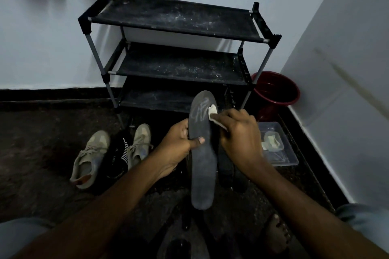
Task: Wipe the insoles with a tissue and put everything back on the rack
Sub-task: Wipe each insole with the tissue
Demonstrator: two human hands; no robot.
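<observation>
Closest to me, the left hand (179,141) grips the dark insole (203,164) around its middle, thumb curled over the top face and fingers behind. The right hand (240,132) pinches a crumpled tissue (212,109) and presses it to the insole's far end, beside the pale lettering. Wiping looks underway, not finished. On the floor to the left lie two beige shoes (90,153). Beyond them, the black rack (176,14) holds nothing on the shelves I can see, so putting things back remains.

Bare hands (179,143) and forearms (117,185), one bare foot (275,235), pale grey trouser knees (21,235).
</observation>
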